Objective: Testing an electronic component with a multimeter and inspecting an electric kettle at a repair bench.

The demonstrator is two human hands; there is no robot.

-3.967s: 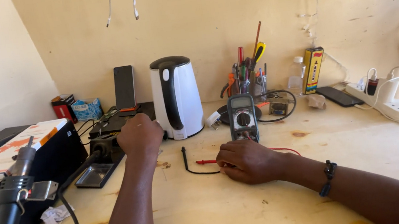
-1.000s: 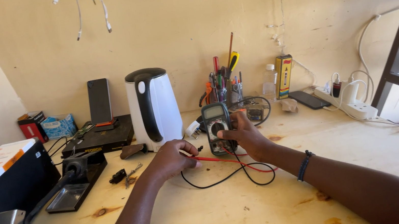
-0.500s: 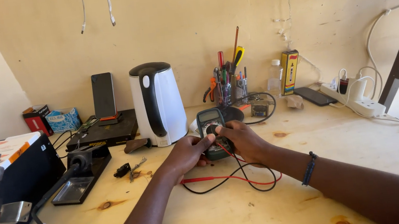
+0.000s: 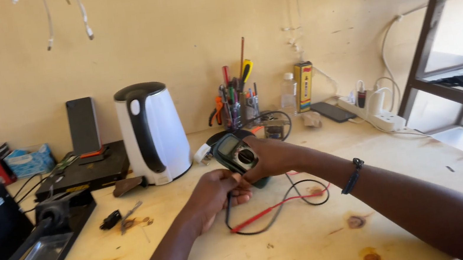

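Both hands meet over the middle of the wooden bench (image 4: 294, 247): the right hand (image 4: 268, 156) is wrapped around a dark green multimeter (image 4: 236, 155), lifting it tilted off the surface with its dial and screen facing up, while the left hand (image 4: 215, 190) is curled just below and to the left of it, fingers pinched at the meter's lower end where the leads come out; whether it grips a lead or only touches the casing I cannot tell. A red lead (image 4: 272, 209) and a black lead (image 4: 256, 228) loop across the bench nearer than the hands. Farther left stands a white electric kettle (image 4: 152, 133), and farther back a cup of tools (image 4: 235, 107). At the near left sits a black soldering stand (image 4: 54, 234). A white power strip (image 4: 377, 116) lies far right.
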